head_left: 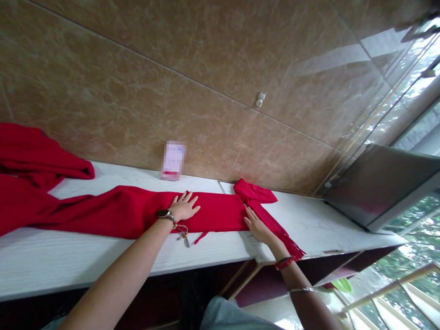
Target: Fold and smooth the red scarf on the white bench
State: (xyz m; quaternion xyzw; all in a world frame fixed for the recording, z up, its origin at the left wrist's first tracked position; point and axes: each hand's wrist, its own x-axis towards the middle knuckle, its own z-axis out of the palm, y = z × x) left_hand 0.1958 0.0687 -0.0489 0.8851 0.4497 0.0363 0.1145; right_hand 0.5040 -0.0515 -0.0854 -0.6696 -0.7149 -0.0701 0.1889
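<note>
A long red scarf [218, 211] lies along the white counter, flat in its middle part and rumpled toward the left. My left hand [183, 207] rests palm down on it, fingers spread. At the scarf's right part, my right hand [257, 227] lies flat near a fold, its fingers stretched out. Fringe [287, 238] trails off to the right, beside my right wrist. Behind the fold, another red piece of cloth [253, 191] sticks out toward the wall. More red fabric [31, 152] is bunched at the far left.
The white counter [109, 265] runs along a brown tiled wall [135, 98]. A blurred pale phone-like object [173, 160] leans against the wall. A small white hook [260, 99] is on the tiles. A grey box-shaped appliance [379, 184] stands at the right, near the window.
</note>
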